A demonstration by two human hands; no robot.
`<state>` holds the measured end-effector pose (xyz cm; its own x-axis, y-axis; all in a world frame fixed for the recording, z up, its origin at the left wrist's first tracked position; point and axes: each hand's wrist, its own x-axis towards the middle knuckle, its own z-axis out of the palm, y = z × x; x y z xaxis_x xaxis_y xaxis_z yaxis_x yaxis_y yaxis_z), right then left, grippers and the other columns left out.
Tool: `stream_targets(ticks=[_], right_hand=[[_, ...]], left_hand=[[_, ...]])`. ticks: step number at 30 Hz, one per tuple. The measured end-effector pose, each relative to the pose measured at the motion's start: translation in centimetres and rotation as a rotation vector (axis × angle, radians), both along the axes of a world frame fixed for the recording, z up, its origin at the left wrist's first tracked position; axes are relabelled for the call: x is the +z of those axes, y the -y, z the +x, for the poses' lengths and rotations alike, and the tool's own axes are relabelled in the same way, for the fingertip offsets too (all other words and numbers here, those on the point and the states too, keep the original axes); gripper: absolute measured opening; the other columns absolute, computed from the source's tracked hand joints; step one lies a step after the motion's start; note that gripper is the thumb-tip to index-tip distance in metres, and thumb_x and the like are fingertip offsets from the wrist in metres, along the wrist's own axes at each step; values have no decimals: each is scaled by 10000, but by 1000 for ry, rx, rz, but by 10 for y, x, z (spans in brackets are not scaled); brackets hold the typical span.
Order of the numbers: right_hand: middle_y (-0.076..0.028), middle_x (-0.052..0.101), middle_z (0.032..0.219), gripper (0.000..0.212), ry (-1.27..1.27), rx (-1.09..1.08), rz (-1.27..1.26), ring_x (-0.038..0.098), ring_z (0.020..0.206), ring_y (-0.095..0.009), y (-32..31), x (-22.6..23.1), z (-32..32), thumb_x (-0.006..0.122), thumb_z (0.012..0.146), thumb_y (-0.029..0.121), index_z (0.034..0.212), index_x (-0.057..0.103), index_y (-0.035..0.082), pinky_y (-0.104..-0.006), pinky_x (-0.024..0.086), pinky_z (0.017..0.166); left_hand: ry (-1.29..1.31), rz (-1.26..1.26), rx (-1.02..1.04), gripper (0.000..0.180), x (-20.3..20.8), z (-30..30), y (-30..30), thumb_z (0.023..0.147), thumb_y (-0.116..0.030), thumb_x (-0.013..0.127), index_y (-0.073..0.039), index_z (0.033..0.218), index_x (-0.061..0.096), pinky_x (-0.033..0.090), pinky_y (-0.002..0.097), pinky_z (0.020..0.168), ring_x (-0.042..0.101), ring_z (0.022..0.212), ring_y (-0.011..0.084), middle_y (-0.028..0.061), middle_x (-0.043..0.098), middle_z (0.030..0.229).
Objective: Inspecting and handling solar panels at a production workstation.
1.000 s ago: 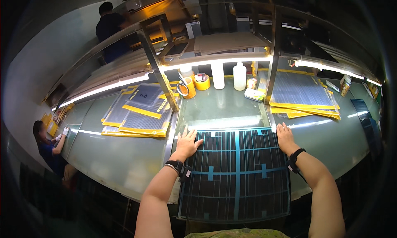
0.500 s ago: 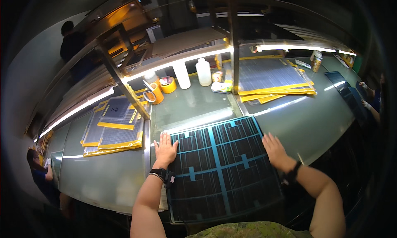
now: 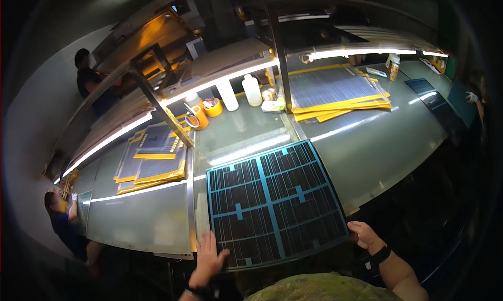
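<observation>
A dark rectangular panel (image 3: 272, 200) with a turquoise grid and fine lines lies on the worktop in front of me, its near edge toward my body. Beside its near left corner is my left hand (image 3: 209, 256), fingers stretched out and thumb apart, touching or almost touching the edge. My right hand (image 3: 369, 238) is at the near right corner with its fingers curled and closed on the panel's edge. Its fingertips are partly hidden. Dark bands circle both wrists.
Yellow-edged film sheets (image 3: 335, 91) are stacked at right, with another yellow-edged stack (image 3: 157, 154) at left. Bottles (image 3: 252, 90) and an orange tape roll (image 3: 196, 118) stand behind the panel. Metal posts (image 3: 279, 55) carry a lit shelf. Other people (image 3: 63, 217) work at left, far left and far right.
Both hands have come nearer to me along the panel's sides, to its near corners. My right fingers, stretched out before, are now curled at the edge. The view has shifted slightly.
</observation>
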<state>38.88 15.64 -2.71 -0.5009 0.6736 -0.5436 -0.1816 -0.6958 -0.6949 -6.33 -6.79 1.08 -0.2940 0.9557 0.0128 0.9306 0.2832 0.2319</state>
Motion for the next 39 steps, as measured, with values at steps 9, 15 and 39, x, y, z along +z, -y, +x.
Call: stream_targets(ticks=[9,15,39], right_hand=[[-99,625,1087,342,-86,495,236,583,990,-171,-23,53,-21,614,843,38,1165,534,-48,-294,439,902],[-122,611,1144,434,-265,109,491,577,1060,-226,-3,101,31,617,785,-40,1209,524,-34,-357,453,918],[-166,661,925,537,-488,-141,744,662,819,-238,-443,313,-137,513,874,522,973,596,1,-286,556,643]], left_hand=[[1425,536,835,165,-24,45,79,905,-171,575,-33,970,638,470,246,567,553,606,105,-1,614,735],[1633,739,322,411,64,36,4,922,-216,550,50,1226,472,518,395,824,620,923,213,104,610,1044],[-139,54,-59,917,-22,73,-82,620,-175,748,-200,1421,301,133,660,1041,133,1373,387,119,173,1501]])
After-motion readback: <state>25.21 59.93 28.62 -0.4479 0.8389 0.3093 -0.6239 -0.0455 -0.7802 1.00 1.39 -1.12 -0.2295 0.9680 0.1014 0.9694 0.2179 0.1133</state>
